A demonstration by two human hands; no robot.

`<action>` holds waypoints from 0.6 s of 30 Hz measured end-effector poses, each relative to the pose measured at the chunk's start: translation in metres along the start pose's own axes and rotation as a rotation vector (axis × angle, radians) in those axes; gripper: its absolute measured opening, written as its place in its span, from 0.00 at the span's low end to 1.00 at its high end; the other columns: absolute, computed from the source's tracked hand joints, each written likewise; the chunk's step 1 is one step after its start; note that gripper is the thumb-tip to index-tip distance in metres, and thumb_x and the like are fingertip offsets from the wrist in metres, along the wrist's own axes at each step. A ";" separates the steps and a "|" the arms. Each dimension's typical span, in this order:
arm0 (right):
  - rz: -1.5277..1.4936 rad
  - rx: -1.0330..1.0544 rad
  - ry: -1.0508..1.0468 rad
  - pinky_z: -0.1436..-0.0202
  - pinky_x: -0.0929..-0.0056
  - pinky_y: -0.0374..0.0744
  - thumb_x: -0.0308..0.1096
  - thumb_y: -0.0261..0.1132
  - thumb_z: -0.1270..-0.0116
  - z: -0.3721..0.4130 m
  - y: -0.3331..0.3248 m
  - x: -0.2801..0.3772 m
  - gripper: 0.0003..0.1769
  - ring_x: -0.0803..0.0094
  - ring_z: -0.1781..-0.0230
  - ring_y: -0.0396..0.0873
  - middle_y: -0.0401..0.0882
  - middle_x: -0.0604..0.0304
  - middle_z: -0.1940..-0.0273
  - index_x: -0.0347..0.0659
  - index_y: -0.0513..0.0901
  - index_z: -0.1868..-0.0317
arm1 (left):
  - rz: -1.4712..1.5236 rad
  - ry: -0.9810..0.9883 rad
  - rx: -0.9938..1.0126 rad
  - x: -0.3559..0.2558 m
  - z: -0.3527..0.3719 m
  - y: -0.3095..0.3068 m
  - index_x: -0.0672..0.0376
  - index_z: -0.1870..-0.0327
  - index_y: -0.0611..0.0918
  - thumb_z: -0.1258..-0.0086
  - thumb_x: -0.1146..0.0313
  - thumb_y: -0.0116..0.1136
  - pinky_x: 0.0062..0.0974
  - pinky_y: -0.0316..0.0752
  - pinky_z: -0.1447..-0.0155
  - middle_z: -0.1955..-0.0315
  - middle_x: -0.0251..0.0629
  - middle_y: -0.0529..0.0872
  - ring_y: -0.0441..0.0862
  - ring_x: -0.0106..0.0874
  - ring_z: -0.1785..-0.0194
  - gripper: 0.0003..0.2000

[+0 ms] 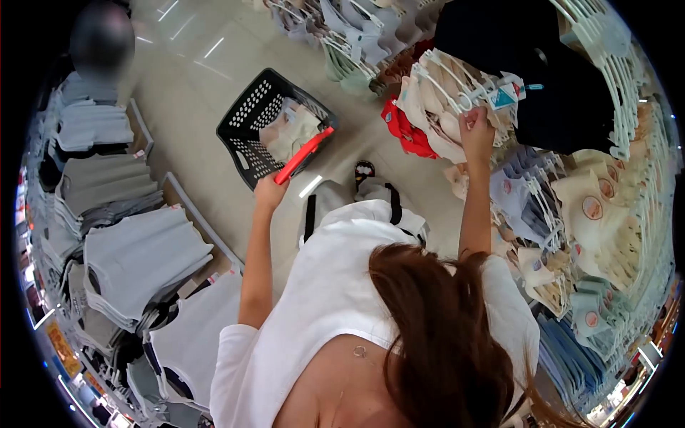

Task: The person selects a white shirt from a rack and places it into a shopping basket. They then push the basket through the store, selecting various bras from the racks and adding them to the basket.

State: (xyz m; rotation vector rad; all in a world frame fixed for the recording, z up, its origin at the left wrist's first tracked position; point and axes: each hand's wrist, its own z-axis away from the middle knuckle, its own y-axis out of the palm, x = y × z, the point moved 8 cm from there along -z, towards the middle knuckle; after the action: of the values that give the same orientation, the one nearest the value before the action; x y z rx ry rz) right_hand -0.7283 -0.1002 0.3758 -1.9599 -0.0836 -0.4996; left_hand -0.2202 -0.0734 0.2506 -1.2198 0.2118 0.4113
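My left hand (270,191) is closed around the red handle (305,155) of a black plastic shopping basket (247,123), which hangs over the floor and holds pale folded garments (291,130). My right hand (477,133) is raised to a rack on the right. Its fingers pinch a white hanger among a row of beige bras (437,96). A tag (504,97) hangs just beside the fingers.
Red garments (407,133) hang below the beige row, and black garments (531,64) above it. More bras on hangers (592,214) fill the right side. Stacks of grey and white tops (135,257) lie on shelves at left. Another person (101,39) stands at the far top left.
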 end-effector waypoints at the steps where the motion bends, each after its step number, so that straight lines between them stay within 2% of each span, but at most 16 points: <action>1: -0.171 0.019 0.088 0.60 0.58 0.75 0.35 0.63 0.44 0.002 0.002 -0.004 0.10 0.55 0.66 0.78 0.79 0.54 0.69 0.41 0.75 0.64 | -0.020 -0.032 0.031 0.000 0.000 0.000 0.51 0.62 0.84 0.45 0.54 0.60 0.40 0.75 0.55 0.69 0.50 0.83 0.81 0.47 0.62 0.14; 2: -0.341 0.031 0.173 0.63 0.58 0.76 0.36 0.63 0.43 0.002 0.005 -0.008 0.10 0.53 0.68 0.79 0.80 0.53 0.68 0.40 0.74 0.64 | -0.036 -0.061 0.059 0.000 -0.002 0.000 0.51 0.62 0.84 0.45 0.54 0.59 0.40 0.75 0.55 0.69 0.50 0.83 0.81 0.47 0.62 0.14; 3: -0.293 0.072 0.200 0.68 0.60 0.76 0.36 0.62 0.41 0.006 0.016 -0.014 0.11 0.52 0.70 0.80 0.81 0.49 0.65 0.38 0.74 0.62 | 0.004 -0.031 0.097 -0.005 -0.003 -0.001 0.55 0.62 0.83 0.45 0.55 0.61 0.42 0.74 0.55 0.69 0.51 0.83 0.80 0.48 0.62 0.15; 6: -0.273 0.068 0.133 0.68 0.61 0.76 0.36 0.61 0.41 0.008 0.014 0.006 0.13 0.53 0.71 0.80 0.81 0.47 0.67 0.39 0.75 0.58 | -0.108 0.068 0.177 -0.015 -0.007 -0.004 0.59 0.59 0.80 0.47 0.58 0.63 0.42 0.73 0.54 0.66 0.51 0.81 0.79 0.48 0.58 0.18; 7: -0.258 0.143 0.231 0.70 0.62 0.75 0.37 0.60 0.40 0.015 0.008 0.011 0.13 0.54 0.71 0.80 0.80 0.48 0.71 0.41 0.75 0.57 | -0.223 0.164 0.092 -0.031 -0.001 -0.016 0.61 0.56 0.77 0.46 0.57 0.63 0.41 0.73 0.53 0.61 0.50 0.80 0.77 0.49 0.56 0.20; 9: -0.315 0.205 0.292 0.70 0.63 0.75 0.36 0.60 0.39 0.022 -0.012 0.044 0.12 0.54 0.72 0.80 0.80 0.49 0.72 0.41 0.75 0.57 | 0.090 0.393 -0.093 -0.079 0.005 -0.051 0.64 0.53 0.76 0.44 0.65 0.63 0.39 0.72 0.50 0.59 0.51 0.78 0.76 0.48 0.55 0.19; 10: -0.365 0.279 0.336 0.71 0.64 0.74 0.36 0.59 0.39 0.028 -0.019 0.061 0.11 0.55 0.73 0.80 0.80 0.50 0.72 0.42 0.76 0.57 | 0.250 0.416 -0.036 -0.105 0.006 -0.060 0.66 0.51 0.75 0.43 0.67 0.63 0.36 0.71 0.48 0.55 0.52 0.77 0.76 0.45 0.51 0.20; 11: -0.385 0.312 0.315 0.71 0.69 0.73 0.32 0.59 0.38 0.032 -0.029 0.082 0.10 0.65 0.75 0.76 0.79 0.53 0.74 0.39 0.75 0.57 | 0.492 0.387 0.144 -0.139 0.012 -0.069 0.66 0.46 0.73 0.41 0.66 0.62 0.31 0.69 0.44 0.50 0.49 0.76 0.74 0.40 0.45 0.23; 12: -0.404 0.344 0.292 0.71 0.75 0.72 0.28 0.58 0.37 0.034 -0.039 0.107 0.09 0.76 0.78 0.73 0.77 0.56 0.76 0.37 0.75 0.57 | 0.875 0.437 0.298 -0.154 0.012 -0.047 0.65 0.40 0.67 0.37 0.66 0.59 0.29 0.63 0.38 0.44 0.45 0.73 0.70 0.36 0.40 0.26; 13: -0.449 0.383 0.234 0.70 0.74 0.72 0.28 0.58 0.38 0.031 -0.052 0.138 0.11 0.75 0.75 0.74 0.77 0.55 0.73 0.38 0.75 0.54 | 1.065 0.445 0.520 -0.195 0.025 -0.059 0.63 0.36 0.62 0.32 0.59 0.52 0.31 0.57 0.33 0.40 0.43 0.69 0.65 0.34 0.36 0.28; 14: -0.493 0.421 0.179 0.69 0.73 0.73 0.27 0.58 0.38 0.027 -0.063 0.170 0.14 0.74 0.73 0.75 0.77 0.54 0.69 0.38 0.74 0.52 | 1.340 0.496 0.635 -0.236 0.034 -0.073 0.63 0.35 0.61 0.31 0.55 0.47 0.33 0.56 0.32 0.40 0.45 0.68 0.64 0.35 0.35 0.28; 15: -0.503 0.372 0.006 0.66 0.74 0.73 0.26 0.58 0.40 0.023 -0.077 0.212 0.15 0.72 0.68 0.75 0.76 0.53 0.64 0.39 0.75 0.51 | 1.616 0.546 0.779 -0.266 0.041 -0.089 0.62 0.35 0.60 0.30 0.52 0.43 0.36 0.56 0.32 0.39 0.47 0.66 0.62 0.37 0.34 0.28; 16: -0.517 0.337 -0.177 0.64 0.74 0.74 0.24 0.58 0.41 0.020 -0.087 0.243 0.17 0.71 0.64 0.75 0.76 0.52 0.58 0.39 0.75 0.50 | 1.617 0.556 0.800 -0.275 0.041 -0.106 0.62 0.35 0.60 0.30 0.52 0.43 0.36 0.56 0.32 0.39 0.47 0.66 0.62 0.37 0.34 0.28; 17: -0.559 0.415 -0.199 0.61 0.75 0.74 0.21 0.58 0.44 0.017 -0.086 0.246 0.18 0.67 0.58 0.75 0.72 0.54 0.48 0.39 0.77 0.51 | 1.738 0.504 0.859 -0.279 0.039 -0.123 0.62 0.35 0.60 0.29 0.52 0.40 0.38 0.57 0.32 0.40 0.49 0.67 0.63 0.39 0.35 0.27; 18: -0.581 0.387 -0.167 0.58 0.73 0.75 0.20 0.58 0.45 0.005 -0.110 0.245 0.18 0.66 0.59 0.76 0.72 0.55 0.49 0.39 0.76 0.52 | 1.858 0.451 0.915 -0.281 0.036 -0.137 0.61 0.35 0.60 0.28 0.52 0.37 0.40 0.57 0.33 0.40 0.50 0.68 0.63 0.40 0.35 0.27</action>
State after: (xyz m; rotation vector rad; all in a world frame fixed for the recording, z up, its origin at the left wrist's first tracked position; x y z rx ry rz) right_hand -0.5348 -0.0887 0.5611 -1.5730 -0.8126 -0.6355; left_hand -0.4204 -0.1325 0.4860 0.1527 1.7445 1.3898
